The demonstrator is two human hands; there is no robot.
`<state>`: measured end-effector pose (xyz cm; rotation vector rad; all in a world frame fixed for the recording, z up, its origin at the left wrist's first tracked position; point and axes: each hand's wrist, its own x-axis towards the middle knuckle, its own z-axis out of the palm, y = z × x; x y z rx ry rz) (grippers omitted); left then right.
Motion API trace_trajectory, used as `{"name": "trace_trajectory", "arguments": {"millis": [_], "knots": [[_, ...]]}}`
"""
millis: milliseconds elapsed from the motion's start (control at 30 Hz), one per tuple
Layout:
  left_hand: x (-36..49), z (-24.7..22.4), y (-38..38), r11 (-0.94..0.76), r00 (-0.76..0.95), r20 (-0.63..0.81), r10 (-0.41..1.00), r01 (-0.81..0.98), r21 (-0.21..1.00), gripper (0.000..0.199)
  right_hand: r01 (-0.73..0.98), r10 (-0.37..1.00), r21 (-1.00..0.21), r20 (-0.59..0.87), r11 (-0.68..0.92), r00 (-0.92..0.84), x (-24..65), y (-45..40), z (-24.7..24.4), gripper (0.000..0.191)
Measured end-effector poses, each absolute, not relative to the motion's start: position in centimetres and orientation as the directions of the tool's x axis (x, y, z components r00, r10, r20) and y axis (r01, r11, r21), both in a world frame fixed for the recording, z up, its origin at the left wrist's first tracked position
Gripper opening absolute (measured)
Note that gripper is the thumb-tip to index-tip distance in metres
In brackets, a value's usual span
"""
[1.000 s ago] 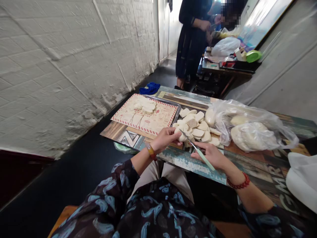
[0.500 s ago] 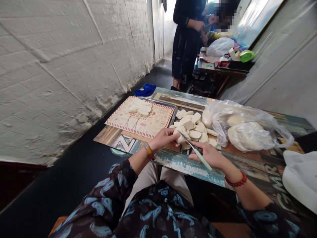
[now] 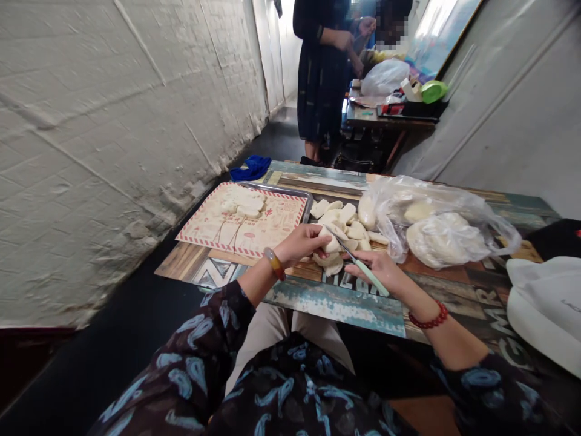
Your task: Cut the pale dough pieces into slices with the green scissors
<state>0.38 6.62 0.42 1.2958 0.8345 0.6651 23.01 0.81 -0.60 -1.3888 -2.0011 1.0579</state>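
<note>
My left hand (image 3: 305, 243) is closed on a pale steamed bun piece (image 3: 330, 242), fingers and thumb on its left side. In my right hand (image 3: 379, 267) is a knife (image 3: 371, 278) with a pale green handle, its thin blade against the bun piece. Just beyond and under my hands lies a pile of bun slices (image 3: 348, 217) on the table. To the left, a dark metal tray (image 3: 310, 203) carries a printed paper sheet (image 3: 200, 227) with red-striped edges. On that paper rest several slices (image 3: 249, 206) with thin skewers (image 3: 235, 235) sticking out towards me.
A clear plastic bag (image 3: 454, 239) of whole buns sits right of the pile. A white cap (image 3: 544, 303) lies at the table's right end, a blue cloth (image 3: 251, 168) at the far left corner. Beyond, a person (image 3: 320, 79) stands at another cluttered table (image 3: 390, 123).
The whole view has shifted, so the table and far person appear further left. Both hands keep their hold; the knife stays at the bun piece, and the right fingers look a little straighter.
</note>
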Motion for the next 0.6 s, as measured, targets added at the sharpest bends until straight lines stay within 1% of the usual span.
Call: {"name": "trace_trajectory", "arguments": {"millis": [100,200,267,367,433,500,600], "knots": [[1.0,0.2,6.9,0.160,0.555,-0.145,0.819,0.021,0.987,0.040,0.521,0.942,-0.853,-0.145,0.036,-0.302,23.1,0.7,-0.8,0.051],[1.2,-0.3,7.0,0.147,0.535,-0.124,0.835,0.000,0.989,0.041,0.459,0.937,-0.882,-0.246,-0.109,-0.249,23.2,0.7,-0.9,0.050],[1.2,-0.7,7.0,0.148,0.493,-0.113,0.863,-0.032,0.988,0.043,0.433,0.934,-0.890,-0.266,-0.142,-0.240,23.4,0.6,-1.0,0.048],[1.0,-1.2,6.7,0.187,0.395,-0.125,0.910,-0.122,0.975,0.047,0.422,0.932,-0.892,-0.277,-0.160,-0.233,23.8,0.5,-0.9,0.053],[0.7,-1.3,6.2,0.224,0.348,-0.146,0.926,-0.196,0.955,0.049,0.448,0.937,-0.884,-0.258,-0.131,-0.236,24.1,0.3,-0.8,0.057],[0.3,-1.2,5.7,0.257,0.327,-0.162,0.931,-0.272,0.927,0.050,0.494,0.946,-0.869,-0.176,-0.021,-0.271,24.5,-0.1,-0.5,0.058],[-0.3,-0.7,4.8,0.301,0.335,-0.180,0.925,-0.358,0.884,0.048,0.560,0.947,-0.815,-0.047,0.148,-0.319,24.8,-0.9,-0.3,0.060]]}}
